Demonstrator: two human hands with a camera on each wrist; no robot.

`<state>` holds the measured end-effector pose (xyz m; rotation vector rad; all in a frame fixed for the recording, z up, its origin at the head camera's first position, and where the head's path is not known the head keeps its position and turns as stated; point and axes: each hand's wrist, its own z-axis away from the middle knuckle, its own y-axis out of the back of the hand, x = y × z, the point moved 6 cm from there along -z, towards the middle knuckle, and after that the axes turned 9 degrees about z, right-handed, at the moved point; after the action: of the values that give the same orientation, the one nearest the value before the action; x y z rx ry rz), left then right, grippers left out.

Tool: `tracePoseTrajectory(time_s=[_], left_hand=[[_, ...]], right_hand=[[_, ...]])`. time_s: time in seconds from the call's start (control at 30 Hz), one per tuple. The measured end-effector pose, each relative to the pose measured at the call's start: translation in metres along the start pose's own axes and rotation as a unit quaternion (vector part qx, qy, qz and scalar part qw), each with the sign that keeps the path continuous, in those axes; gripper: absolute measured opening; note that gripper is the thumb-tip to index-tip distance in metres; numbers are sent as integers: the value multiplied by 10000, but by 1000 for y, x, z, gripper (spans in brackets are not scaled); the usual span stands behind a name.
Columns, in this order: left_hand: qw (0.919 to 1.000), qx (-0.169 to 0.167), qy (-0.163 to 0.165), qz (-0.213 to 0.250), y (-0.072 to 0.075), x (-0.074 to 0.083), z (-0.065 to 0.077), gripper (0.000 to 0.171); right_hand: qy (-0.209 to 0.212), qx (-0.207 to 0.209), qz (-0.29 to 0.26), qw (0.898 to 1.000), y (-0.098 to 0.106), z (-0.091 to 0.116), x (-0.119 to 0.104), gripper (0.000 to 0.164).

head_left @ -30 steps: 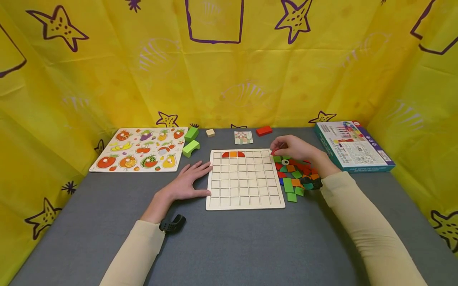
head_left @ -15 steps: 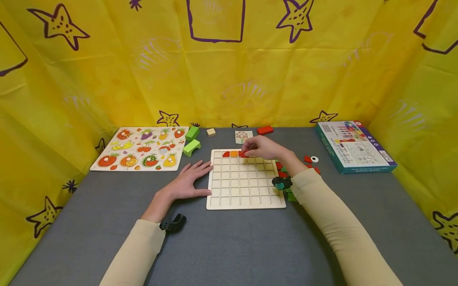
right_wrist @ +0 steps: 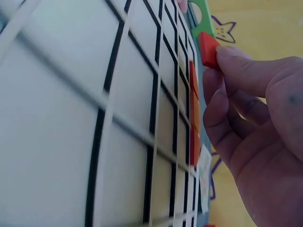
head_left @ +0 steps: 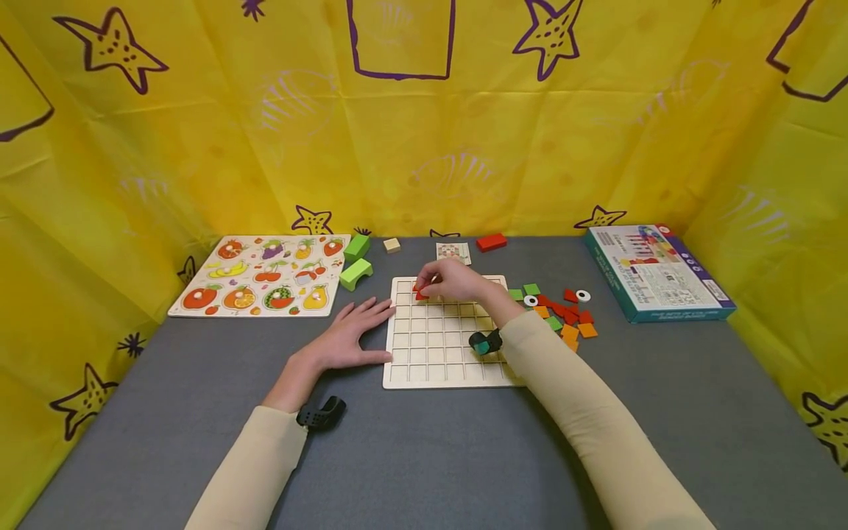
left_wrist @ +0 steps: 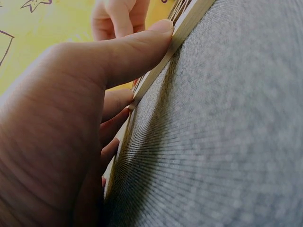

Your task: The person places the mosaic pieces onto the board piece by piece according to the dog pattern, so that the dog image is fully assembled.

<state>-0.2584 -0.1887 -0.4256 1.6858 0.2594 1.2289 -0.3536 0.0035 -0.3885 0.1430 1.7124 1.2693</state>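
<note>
A pale wooden grid board (head_left: pixel 430 346) lies on the grey table. My left hand (head_left: pixel 351 340) rests at its left side, fingers spread, with thumb and fingertips touching the board's edge (left_wrist: pixel 156 71). Above the board's far-left part, my right hand (head_left: pixel 456 281) pinches a red tile (right_wrist: pixel 209 49) between thumb and fingers. In the right wrist view that tile is held off the board, close to a short row of red and orange tiles (right_wrist: pixel 194 113) set in the grid. From the head view, the right hand hides most of this row.
Loose coloured tiles (head_left: pixel 563 313) lie right of the board, partly behind the right sleeve. Behind it are a picture card (head_left: pixel 453 253) and a red block (head_left: pixel 492 242). Green blocks (head_left: pixel 356 274) and a fruit puzzle (head_left: pixel 258 278) stand left; a box (head_left: pixel 659 272) lies far right.
My right hand has moved left from the loose tiles across the board's far edge, carrying the red tile. The left hand has stayed at the board's edge.
</note>
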Motion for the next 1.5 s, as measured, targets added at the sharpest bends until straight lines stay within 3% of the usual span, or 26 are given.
tracePoseTrajectory(time_s=[0.2, 0.5, 1.0, 1.2, 1.5], left_hand=[[10000, 42, -57, 12, 0, 0, 1, 91], [10000, 21, -40, 76, 0, -1, 1, 93], [9998, 103, -17, 168, 2, 1, -1, 93], [9998, 129, -30, 160, 3, 2, -1, 92], [9999, 102, -37, 124, 1, 0, -1, 93]], right_hand=[[7, 4, 138, 9999, -10, -16, -7, 5], [149, 16, 776, 9969, -19, -28, -17, 4], [173, -261, 1309, 9909, -24, -28, -23, 12], [267, -255, 1253, 9914, -23, -27, -21, 14], [-50, -152, 556, 9983, -3, -11, -12, 20]])
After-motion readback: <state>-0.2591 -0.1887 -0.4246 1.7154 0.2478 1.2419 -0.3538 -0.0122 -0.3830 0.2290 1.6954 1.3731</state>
